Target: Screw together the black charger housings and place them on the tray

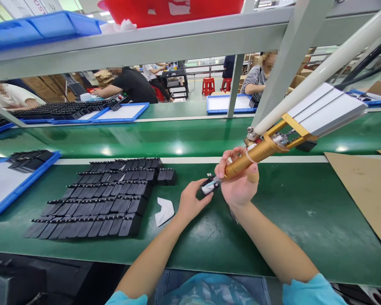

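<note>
My left hand [190, 199] pinches a small black plastic part [208, 186] with a pale strip on it, held above the green bench. In my right hand [240, 186] is a gold cylindrical tool [246, 163], its thin tip pointing down-left and meeting the black part. Fingers wrap the lower barrel; a white band circles it. Left of my hands, rows of black plastic housings [98, 203] cover the bench, with a small separate group [167, 176] at their right end. A folded white paper piece [164, 212] lies between the rows and my left hand.
A white pole [320, 67] slants down to the gold tool. At far left sits a blue-rimmed tray [25, 186] with black parts; brown cardboard [365, 186] lies at right. A shelf beam [146, 40] crosses overhead, carrying a red bin [174, 10]. Co-workers sit across the line.
</note>
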`<state>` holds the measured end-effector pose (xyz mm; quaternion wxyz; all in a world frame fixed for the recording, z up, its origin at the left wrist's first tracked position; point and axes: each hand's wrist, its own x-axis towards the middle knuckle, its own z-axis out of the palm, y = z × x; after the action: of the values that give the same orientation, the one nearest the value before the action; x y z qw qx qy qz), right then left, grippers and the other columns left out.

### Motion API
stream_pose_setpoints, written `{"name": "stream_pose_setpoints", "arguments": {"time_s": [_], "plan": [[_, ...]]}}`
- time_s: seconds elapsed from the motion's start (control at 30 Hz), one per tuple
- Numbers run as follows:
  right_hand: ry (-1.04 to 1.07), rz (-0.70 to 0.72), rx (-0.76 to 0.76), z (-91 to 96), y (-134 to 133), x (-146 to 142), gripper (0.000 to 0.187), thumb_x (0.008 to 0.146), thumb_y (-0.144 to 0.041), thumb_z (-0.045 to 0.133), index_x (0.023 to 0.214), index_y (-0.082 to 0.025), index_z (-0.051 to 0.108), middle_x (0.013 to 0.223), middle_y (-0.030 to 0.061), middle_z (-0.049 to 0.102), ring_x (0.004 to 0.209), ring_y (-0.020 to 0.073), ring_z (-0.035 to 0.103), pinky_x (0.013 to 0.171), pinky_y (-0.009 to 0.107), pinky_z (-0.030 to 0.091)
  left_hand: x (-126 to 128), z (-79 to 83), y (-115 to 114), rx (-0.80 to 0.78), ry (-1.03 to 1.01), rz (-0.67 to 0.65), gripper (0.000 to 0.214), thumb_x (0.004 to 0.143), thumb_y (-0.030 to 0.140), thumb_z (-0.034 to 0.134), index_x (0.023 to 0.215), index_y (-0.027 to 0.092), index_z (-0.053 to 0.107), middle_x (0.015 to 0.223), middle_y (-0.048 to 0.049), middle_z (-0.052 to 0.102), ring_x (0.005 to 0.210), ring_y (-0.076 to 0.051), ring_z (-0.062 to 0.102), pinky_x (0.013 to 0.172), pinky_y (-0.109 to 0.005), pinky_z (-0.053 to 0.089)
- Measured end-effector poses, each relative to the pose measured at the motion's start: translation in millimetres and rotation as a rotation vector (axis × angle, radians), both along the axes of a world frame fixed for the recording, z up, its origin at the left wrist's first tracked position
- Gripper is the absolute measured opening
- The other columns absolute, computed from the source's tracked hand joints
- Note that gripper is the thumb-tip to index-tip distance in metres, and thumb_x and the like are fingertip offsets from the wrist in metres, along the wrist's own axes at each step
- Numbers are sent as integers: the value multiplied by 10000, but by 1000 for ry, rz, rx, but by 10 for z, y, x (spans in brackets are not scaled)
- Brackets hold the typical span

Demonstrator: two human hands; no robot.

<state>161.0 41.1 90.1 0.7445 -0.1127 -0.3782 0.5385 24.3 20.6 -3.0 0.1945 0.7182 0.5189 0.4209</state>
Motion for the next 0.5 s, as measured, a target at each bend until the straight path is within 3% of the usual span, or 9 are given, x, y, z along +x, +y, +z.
{"name": "stream_pose_setpoints", "arguments": {"time_s": [0.13,0.23,0.33,0.43,0.5], "plan": [[-10,-51,-16,-14,85,36,414,781,-618,527,1003,-268,546,851,-19,532,470,72,466,449,255,358,-238,-43,167,-188,126,-84,410,748,231,657,1157,238,630,956,-20,681,838,-189,633,787,-326,534],[-39,-102,-34,-33,166,78,428,770,-642,517,993,-276,536,846,-24,527,465,70,462,438,252,364,-402,-89,269,-322,86,-217,511,734,113,563,1226,248,588,1094,-20,679,933,-189,640,867,-337,526],[-48,-155,-33,-63,244,123,409,784,-623,515,1000,-277,533,848,-24,523,473,69,473,444,248,373,-450,-121,287,-276,5,-172,664,698,38,482,1332,235,496,1287,-64,587,1112,-204,583,934,-347,506],[-53,-199,-20,-101,310,160,389,805,-598,510,1032,-284,532,853,-25,528,484,69,483,459,247,389,-390,-148,250,-205,72,-139,759,723,135,608,1430,249,359,1407,-98,469,1229,-252,497,971,-392,481],[-67,-230,-10,-126,354,184,376,811,-587,514,1040,-289,533,861,-28,534,493,67,490,469,243,397,-336,-171,234,-198,138,-126,819,729,252,704,1451,251,317,1395,-106,474,1245,-274,478,1017,-436,435]]}}
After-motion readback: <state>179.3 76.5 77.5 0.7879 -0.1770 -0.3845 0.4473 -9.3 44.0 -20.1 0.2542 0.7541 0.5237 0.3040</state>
